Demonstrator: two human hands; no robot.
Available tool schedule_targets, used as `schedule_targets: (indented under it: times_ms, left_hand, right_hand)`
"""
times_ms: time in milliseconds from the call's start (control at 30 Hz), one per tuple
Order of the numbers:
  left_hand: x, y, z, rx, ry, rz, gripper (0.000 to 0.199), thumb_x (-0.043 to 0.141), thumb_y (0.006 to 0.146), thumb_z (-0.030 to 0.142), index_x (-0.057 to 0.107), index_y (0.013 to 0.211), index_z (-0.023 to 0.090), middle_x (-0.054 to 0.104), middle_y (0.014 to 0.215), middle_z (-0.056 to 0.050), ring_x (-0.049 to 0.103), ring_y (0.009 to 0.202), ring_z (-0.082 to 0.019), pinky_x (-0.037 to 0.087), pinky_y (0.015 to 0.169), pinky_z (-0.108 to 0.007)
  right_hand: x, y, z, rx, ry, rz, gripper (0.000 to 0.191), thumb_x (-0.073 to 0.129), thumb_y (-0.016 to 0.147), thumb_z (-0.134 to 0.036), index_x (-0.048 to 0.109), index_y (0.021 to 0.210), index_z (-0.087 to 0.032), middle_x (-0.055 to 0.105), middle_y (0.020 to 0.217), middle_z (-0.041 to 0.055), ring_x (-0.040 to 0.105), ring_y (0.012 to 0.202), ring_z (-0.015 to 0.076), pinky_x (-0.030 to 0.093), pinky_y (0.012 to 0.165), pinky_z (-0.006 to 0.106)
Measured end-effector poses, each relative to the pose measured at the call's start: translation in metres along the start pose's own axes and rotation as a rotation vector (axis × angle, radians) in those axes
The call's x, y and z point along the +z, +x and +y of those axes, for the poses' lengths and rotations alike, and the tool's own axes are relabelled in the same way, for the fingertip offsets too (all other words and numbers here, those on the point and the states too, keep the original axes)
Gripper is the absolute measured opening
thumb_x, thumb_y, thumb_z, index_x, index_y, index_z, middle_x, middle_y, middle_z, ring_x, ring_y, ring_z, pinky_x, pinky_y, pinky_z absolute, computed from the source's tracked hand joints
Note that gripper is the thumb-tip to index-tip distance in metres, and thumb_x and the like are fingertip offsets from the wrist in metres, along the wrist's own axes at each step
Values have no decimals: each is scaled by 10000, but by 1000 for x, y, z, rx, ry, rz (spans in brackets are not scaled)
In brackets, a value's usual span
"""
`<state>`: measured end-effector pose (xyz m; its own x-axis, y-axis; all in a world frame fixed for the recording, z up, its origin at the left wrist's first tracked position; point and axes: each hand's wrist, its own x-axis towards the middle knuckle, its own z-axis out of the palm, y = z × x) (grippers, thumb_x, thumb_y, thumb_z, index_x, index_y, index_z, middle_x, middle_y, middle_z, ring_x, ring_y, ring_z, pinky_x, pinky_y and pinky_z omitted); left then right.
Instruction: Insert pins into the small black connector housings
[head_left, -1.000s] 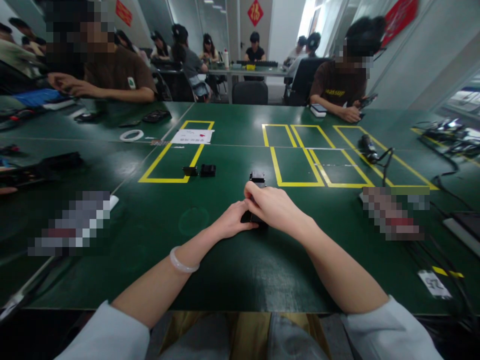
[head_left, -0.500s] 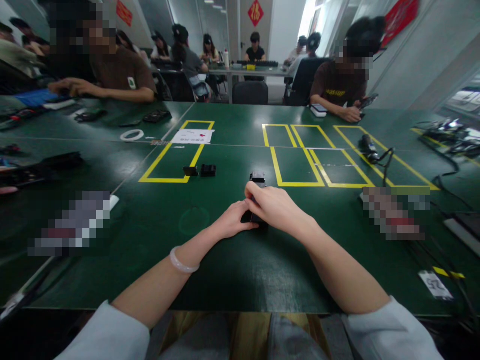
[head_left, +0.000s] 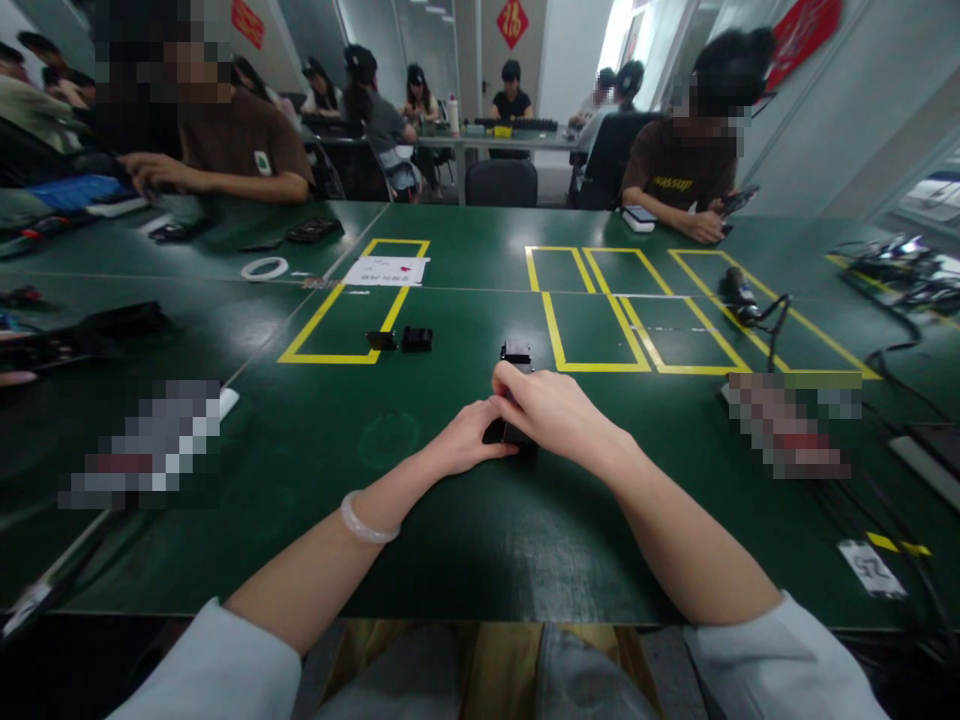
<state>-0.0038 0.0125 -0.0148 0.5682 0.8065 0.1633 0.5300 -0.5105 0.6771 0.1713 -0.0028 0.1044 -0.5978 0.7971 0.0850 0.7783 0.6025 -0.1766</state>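
Observation:
In the middle of the green table stands a small black device, mostly covered by my hands; its top end shows beyond my fingers. My left hand grips its lower left side, thumb along the near edge. From the right, my right hand lies over it with bent fingers pressed on the device, touching my left fingertips. Left of my hands lie two loose black parts: a flat upright piece on the yellow tape line and a blocky piece beside it.
Yellow tape rectangles mark the table. A black cylindrical object with a cable lies at the right. A white tape ring and a paper sheet lie left. Blurred-out slabs flank my arms. Two people sit across.
My hands stay almost in place on the black device. At the far left, a co-worker's hand has shifted slightly right.

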Motion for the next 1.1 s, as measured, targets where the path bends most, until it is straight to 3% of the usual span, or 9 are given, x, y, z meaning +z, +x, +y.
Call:
schedule_targets:
  times_ms: [400,633,1100]
  left_hand:
    - [0,0,-1,3,15,-6,504,733,818,422,579,1243,199,644,1254,-90,596,1155,-315,452,999,-443]
    - [-1,1,0,4,58,-31,487,721,827,422,587,1236,195,624,1276,-101,576,1169,-317,425,1018,-449]
    - [1,2,-2,-10,58,-22,480,730,819,442,598,1200,181,643,1220,-105,592,1115,-305,440,969,-428]
  right_hand:
    - [-2,-1,-1,6,23,12,165,439,989,-327,523,1057,-202,690,842,28,608,712,157,260,574,255]
    - [-1,2,6,49,55,114,175,414,991,-310,526,1063,-196,695,836,22,601,696,148,254,580,257]
    - [6,9,12,96,48,109,186,416,989,-319,536,1067,-200,697,842,23,607,701,153,264,584,257]
